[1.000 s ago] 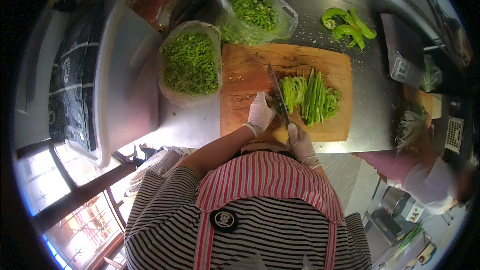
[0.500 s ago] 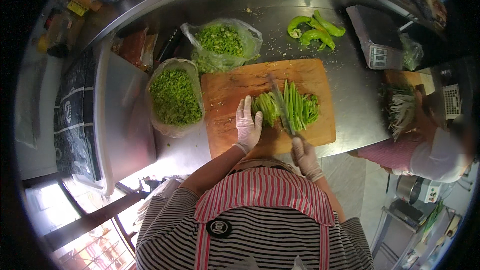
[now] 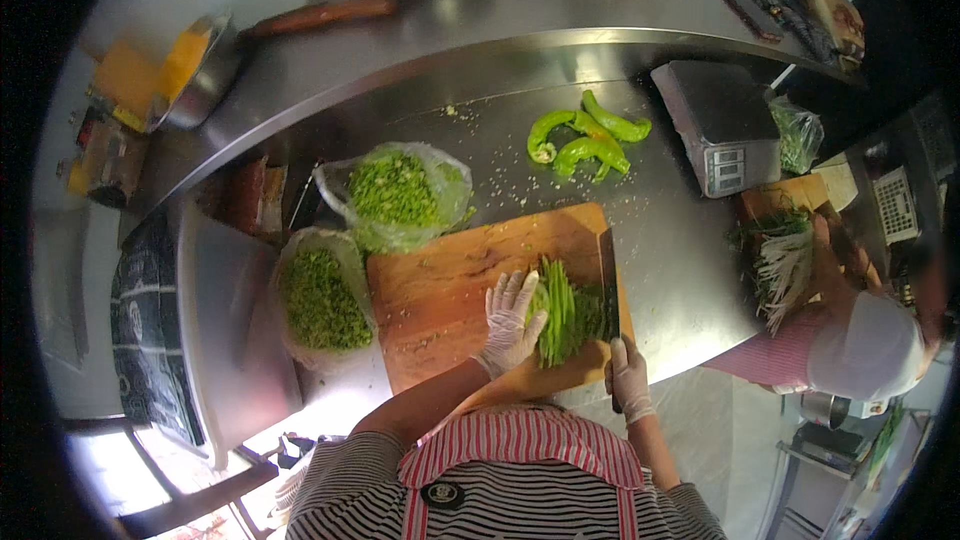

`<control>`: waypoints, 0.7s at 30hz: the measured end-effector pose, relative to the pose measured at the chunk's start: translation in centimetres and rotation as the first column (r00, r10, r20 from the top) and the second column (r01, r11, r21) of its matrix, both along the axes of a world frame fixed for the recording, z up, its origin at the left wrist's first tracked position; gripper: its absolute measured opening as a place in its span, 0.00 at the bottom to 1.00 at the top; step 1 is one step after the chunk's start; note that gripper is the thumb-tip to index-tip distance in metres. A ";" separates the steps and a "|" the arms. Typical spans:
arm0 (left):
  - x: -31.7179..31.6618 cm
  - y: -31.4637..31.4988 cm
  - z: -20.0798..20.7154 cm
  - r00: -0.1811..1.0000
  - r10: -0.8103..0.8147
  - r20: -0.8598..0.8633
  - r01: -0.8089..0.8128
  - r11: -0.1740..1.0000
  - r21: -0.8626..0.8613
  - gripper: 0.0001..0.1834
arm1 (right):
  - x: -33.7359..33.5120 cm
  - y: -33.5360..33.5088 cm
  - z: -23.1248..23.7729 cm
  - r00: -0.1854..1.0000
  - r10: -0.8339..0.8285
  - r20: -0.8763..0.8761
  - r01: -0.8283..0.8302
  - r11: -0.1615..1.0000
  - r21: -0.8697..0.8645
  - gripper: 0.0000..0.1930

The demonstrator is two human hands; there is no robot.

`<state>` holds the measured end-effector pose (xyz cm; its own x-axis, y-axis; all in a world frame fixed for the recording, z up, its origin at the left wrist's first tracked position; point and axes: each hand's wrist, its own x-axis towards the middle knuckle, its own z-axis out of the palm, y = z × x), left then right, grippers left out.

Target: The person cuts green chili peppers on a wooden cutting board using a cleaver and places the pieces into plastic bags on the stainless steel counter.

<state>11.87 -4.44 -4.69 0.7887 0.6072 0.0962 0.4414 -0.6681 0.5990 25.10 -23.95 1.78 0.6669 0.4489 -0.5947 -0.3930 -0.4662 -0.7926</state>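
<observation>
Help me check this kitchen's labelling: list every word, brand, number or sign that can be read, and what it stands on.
No text reads clearly enough to quote.
White panel on the scale: marks too small to read.
Round black badge on the striped apron: pale emblem, too small to read.
Dark sheet at left: pale print, too blurred to read.

Head camera: worn fisheye, left of a side-by-side pair. Looks steeply down and forward from above the apron [image 3: 530, 432], seen at the lower edge. Board [image 3: 440, 295], left hand [image 3: 511, 322] and right hand [image 3: 630, 376] sit below centre, at near range; shelf [image 3: 500, 5] spans the top, farther off. Frame upright, unmirrored. Shelf edge bows; corners fall into dark.
</observation>
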 end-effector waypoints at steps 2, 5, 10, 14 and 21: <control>3.5 3.5 0.9 0.993 -0.006 0.114 0.015 0.997 -0.082 0.33 | 0.5 -0.9 -1.5 1.000 0.024 0.007 -0.024 1.000 -0.020 0.31; 11.3 9.0 2.5 0.993 -0.031 0.113 0.033 0.999 -0.010 0.33 | 0.9 -2.8 -4.3 0.996 0.066 0.068 -0.064 0.998 -0.029 0.30; 24.2 16.4 -1.3 0.997 -0.073 0.019 0.064 0.951 0.302 0.36 | 0.9 -2.0 -1.9 0.990 -0.011 -0.139 0.015 1.000 0.027 0.35; 28.9 17.9 -0.7 0.923 -0.081 -0.377 0.152 0.975 0.163 0.38 | 0.0 -4.4 -7.1 0.999 0.009 -0.053 -0.009 1.000 -0.010 0.37; 20.6 15.0 3.3 0.998 -0.001 -0.069 -0.009 0.990 -0.140 0.33 | 0.1 -3.4 -4.5 1.000 -0.001 -0.021 0.003 0.998 0.057 0.33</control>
<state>32.43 10.58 -1.40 0.7882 0.6138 -0.0444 0.4872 -0.5782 0.6544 25.21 -27.35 -2.73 0.6556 0.4810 -0.5821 -0.4107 -0.4198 -0.8094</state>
